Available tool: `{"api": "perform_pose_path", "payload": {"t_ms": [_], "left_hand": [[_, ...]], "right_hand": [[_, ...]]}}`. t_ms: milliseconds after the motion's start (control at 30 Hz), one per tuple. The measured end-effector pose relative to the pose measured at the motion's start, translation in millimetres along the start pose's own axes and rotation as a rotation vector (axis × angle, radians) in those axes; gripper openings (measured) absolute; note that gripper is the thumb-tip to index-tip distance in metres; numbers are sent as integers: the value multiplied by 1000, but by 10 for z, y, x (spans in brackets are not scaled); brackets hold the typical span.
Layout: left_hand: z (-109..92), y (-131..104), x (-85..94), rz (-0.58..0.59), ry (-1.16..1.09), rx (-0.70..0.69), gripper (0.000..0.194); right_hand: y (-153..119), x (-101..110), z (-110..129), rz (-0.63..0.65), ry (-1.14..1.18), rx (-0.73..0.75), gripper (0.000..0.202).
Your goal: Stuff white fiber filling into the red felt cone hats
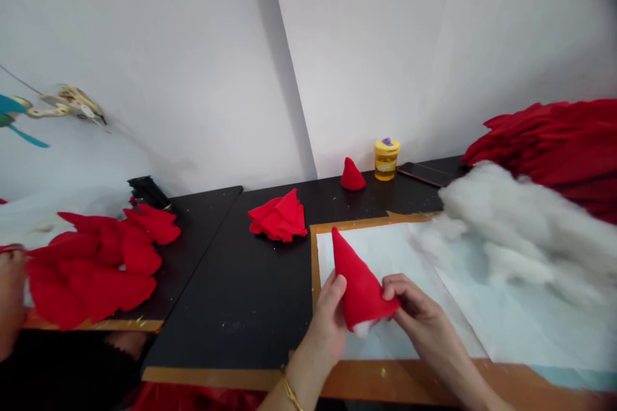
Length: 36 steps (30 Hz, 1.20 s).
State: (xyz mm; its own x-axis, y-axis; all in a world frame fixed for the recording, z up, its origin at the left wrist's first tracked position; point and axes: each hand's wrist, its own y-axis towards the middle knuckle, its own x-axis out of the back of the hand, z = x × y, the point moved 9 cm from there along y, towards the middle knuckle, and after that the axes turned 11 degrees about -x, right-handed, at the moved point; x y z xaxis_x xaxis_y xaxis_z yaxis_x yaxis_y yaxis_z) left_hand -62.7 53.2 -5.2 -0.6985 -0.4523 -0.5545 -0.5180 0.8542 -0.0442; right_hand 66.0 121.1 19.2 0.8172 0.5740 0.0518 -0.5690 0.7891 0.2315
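A red felt cone (359, 286) is held up between my two hands, its tip pointing up and to the left. My left hand (330, 318) grips its left side, thumb on the front. The fingers of my right hand (414, 308) pinch its lower right edge. A bit of white stuffing (363, 328) shows at the open bottom. Beneath lies a white sheet (385, 244). Fluffy white stuffing (525, 225) is heaped to the right. Behind, a smaller red cone (352, 175) stands upright, and several folded red pieces (279, 217) lie to its left.
A yellow-lidded jar (386, 160) and a phone (424, 174) stand or lie near the wall. Red fabric (559, 148) is stacked at the far right. Red pieces (103, 263) cover the left table, where another person's hand (12, 295) shows. A wall fan (19, 112) hangs upper left.
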Motion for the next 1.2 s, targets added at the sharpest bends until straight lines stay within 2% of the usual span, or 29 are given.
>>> {"api": "perform_pose_path", "payload": {"t_ms": [67,167,233,267,367,467,567,667,733,800,900,1000,1067,1200], "left_hand": [[30,4,-38,-72,-79,-15,58],[5,26,-8,-164,-113,-31,57],[-23,35,-5,-164,-120,-41,57],[-29,34,-17,-146,-123,-46,56],[15,3,-73,-79,-141,-30,52],[80,-27,-68,-80,-121,16,51],[39,-1,1,-158,-86,-2,60],[-62,58,60,-246,-103,-65,58],[-75,84,86,-302,-150,-58,52],[-31,85,106,-360,-223,-3,49],[56,49,90,-407,-309,88,43],[128,-13,10,-385,-323,143,38],[160,-58,-49,-369,-311,144,34],[147,-102,-68,-390,-251,68,29]], "right_hand": [[-41,-59,-23,33,-41,1,10],[-147,69,83,-78,-305,99,24],[-209,120,216,-135,-475,199,34],[-227,90,283,-120,-535,250,41],[-236,-142,438,46,-619,377,58],[-191,-218,510,140,-576,377,52],[-154,-20,496,36,-508,291,42],[-202,123,416,-80,-430,228,17],[-252,67,337,-78,-366,189,10],[-314,-46,307,-77,-341,195,14],[-410,-221,387,-94,-392,322,27],[-409,-384,458,-62,-483,433,29],[-347,-433,492,-83,-537,470,22],[-236,-515,533,-121,-623,501,28]]}}
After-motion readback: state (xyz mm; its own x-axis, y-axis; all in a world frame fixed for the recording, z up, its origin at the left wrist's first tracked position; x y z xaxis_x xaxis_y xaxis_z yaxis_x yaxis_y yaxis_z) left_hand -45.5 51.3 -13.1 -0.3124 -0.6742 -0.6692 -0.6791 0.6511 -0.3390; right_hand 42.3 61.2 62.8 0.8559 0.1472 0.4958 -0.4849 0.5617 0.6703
